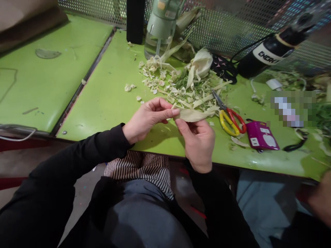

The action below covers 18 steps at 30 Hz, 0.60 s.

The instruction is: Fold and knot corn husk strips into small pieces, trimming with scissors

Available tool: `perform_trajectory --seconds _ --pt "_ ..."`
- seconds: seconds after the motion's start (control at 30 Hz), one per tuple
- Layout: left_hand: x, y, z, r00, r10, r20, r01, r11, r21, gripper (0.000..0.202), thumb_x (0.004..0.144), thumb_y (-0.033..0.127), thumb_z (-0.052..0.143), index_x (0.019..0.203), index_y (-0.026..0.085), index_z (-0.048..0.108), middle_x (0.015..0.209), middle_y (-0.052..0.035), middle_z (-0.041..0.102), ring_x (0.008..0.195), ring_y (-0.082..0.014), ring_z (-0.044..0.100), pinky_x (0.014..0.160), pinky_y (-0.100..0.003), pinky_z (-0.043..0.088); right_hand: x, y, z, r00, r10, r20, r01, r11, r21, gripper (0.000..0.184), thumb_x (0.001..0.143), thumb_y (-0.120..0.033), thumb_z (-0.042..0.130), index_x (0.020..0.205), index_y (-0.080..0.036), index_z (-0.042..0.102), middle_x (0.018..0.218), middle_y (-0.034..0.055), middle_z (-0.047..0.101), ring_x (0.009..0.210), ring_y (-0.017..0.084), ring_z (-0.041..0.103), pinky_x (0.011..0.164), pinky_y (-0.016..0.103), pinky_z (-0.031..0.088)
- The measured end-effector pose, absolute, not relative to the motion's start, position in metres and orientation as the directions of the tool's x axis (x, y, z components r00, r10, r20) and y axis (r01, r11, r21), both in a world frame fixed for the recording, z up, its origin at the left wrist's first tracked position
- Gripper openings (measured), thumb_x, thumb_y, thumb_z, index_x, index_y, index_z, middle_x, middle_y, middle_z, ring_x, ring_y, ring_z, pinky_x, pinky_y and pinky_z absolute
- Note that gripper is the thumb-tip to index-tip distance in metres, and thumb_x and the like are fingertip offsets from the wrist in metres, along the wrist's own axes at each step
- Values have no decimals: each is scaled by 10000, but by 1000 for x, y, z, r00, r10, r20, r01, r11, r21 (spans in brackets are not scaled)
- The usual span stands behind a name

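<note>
A pale strip of corn husk (195, 115) stretches between my two hands over the front of the green table (108, 86). My left hand (151, 117) pinches its left end between thumb and forefinger. Below the strip, my right hand (199, 141) is closed on it with thumb and fingers. Just beyond lies a heap of husk scraps and shreds (178, 86), with a larger whitish husk (203, 63) on top. Right of my right hand rest scissors (230, 119) with one red and one yellow handle loop, their blades pointing to the heap.
A green-topped water bottle (161, 27) and a black upright object (135, 20) stand at the perforated back panel. Toward the right are a black bottle (269, 55), a purple packet (263, 135) and a white plug (274, 84). Part of another person (322, 198) shows at the lower right.
</note>
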State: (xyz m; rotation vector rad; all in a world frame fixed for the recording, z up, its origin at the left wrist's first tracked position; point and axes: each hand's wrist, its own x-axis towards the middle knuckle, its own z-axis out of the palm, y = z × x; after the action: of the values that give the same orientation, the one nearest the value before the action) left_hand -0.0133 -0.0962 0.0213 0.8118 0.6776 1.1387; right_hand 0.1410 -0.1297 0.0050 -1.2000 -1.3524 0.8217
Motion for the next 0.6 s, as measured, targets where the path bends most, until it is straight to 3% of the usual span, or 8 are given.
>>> perform_trajectory --seconds 0.13,0.27,0.33,0.47,0.6 --pt "-15 -96 22 297 950 -91 -507 238 829 233 770 154 795 723 147 567 672 58 623 571 -28 552 564 -152 442 147 -130 5 101 959 264 213 239 -947 211 855 -426 736 866 -223 679 751 -20 680 691 126 655 681 278 576" --pt "-18 -95 23 341 936 -84 -433 236 870 265 751 204 823 733 144 566 677 56 614 576 -28 543 546 -155 415 156 -127 9 97 932 349 188 328 -926 355 803 -479 784 1048 -270 636 938 -5 678 762 123 655 667 262 566" --pt "-18 -96 24 388 918 -80 -399 246 884 297 718 231 852 728 139 570 668 59 602 584 -31 539 551 -160 411 159 -127 14 46 944 325 217 309 -926 398 763 -452 827 1074 -284 644 971 -5 686 798 126 662 664 251 560" --pt "-20 -98 24 502 858 -105 -370 323 871 305 694 258 871 752 132 600 676 55 612 612 -38 553 579 -169 428 161 -130 24 -25 971 237 286 234 -929 196 798 -406 808 854 -247 708 762 -41 672 650 88 606 597 216 505" --pt "-25 -98 26 609 779 -145 -358 434 827 247 716 236 854 779 122 645 715 40 647 643 -40 586 627 -168 470 163 -134 30 -10 971 238 332 228 -915 185 812 -413 789 837 -239 729 743 -36 697 631 95 606 592 228 498"
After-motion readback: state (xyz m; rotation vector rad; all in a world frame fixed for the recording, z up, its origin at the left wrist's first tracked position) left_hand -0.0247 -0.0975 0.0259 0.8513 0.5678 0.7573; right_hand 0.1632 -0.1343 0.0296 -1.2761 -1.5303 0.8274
